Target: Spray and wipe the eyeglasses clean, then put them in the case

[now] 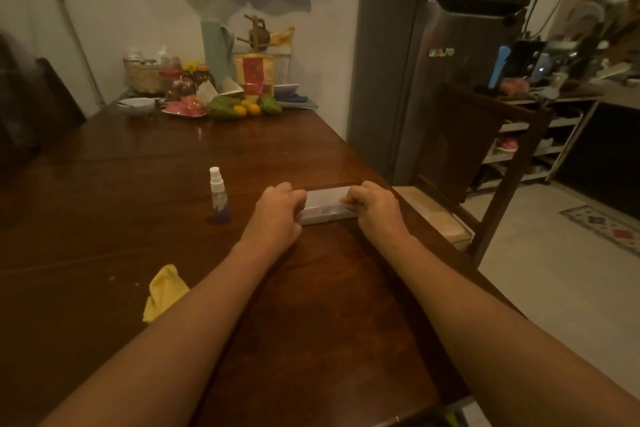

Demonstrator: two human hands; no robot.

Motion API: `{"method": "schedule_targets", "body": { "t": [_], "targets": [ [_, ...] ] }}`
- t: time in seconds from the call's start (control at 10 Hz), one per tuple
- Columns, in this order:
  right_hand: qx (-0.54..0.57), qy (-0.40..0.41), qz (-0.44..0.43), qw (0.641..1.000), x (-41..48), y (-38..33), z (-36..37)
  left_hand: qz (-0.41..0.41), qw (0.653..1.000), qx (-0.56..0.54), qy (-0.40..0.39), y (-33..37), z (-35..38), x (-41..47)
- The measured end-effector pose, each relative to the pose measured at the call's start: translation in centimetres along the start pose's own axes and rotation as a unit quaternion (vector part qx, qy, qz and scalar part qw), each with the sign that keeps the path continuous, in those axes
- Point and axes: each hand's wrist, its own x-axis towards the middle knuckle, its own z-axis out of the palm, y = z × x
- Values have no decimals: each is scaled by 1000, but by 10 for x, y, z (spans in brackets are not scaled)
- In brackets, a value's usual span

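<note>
A person's two bare arms reach across a dark wooden tabletop [311, 305], the left grip [278, 215] and right grip [375, 206] each curled around one end of a pale, oblong eyeglass case [325, 206] lying flat near the three o'clock edge. Whether the glasses lie inside cannot be made out. A small spray bottle [219, 196] stands upright at nine o'clock from the case, apart from it; a crumpled yellow cloth [164, 291] lies at seven o'clock, beside the left forearm. Fruit [239, 107] sits at the far eleven o'clock end.
</note>
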Motion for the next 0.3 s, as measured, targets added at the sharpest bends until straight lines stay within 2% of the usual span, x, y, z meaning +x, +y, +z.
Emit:
{"method": "schedule_targets", "body": {
  "t": [0.2, 0.3],
  "targets": [
    [-16, -88, 4, 996, 3, -2, -11, -31, 998, -5, -58, 2, -13, 5],
    [-12, -102, -20, 995, 1, -1, -15, -43, 992, -45, -108, -1, -22, 6]
  ]
}}
